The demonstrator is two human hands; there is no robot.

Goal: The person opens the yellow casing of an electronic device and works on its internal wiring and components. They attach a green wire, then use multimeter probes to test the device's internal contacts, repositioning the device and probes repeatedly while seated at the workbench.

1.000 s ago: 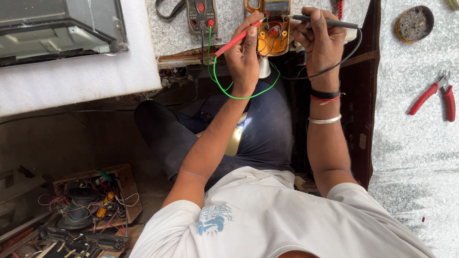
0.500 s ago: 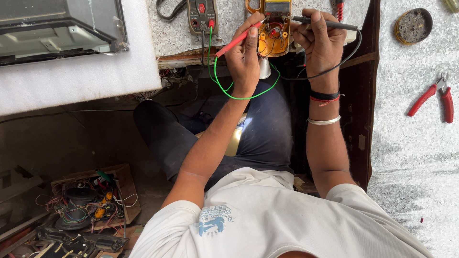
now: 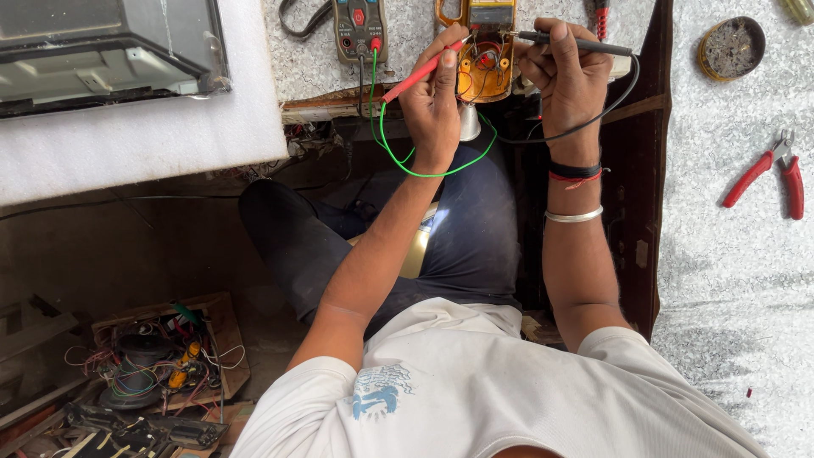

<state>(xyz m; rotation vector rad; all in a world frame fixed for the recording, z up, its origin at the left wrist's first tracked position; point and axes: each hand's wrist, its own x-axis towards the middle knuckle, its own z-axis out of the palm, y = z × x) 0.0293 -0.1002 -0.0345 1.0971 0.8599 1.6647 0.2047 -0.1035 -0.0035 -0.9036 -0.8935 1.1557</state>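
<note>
Evidently mid-probing, the left hand (image 3: 434, 102) pinches a slim red test probe (image 3: 420, 72) and the right hand (image 3: 570, 75) grips a black one (image 3: 577, 42), both tips inside the opened orange meter casing (image 3: 483, 59) between them.

Red-handled pliers (image 3: 767, 174) lie on the speckled bench at the right with a round tin (image 3: 732, 47) farther off, a grey metal casing (image 3: 106, 51) rests on white foam (image 3: 136, 136) at the far left, and a wired circuit board (image 3: 157, 356) sits on the floor near left.
</note>
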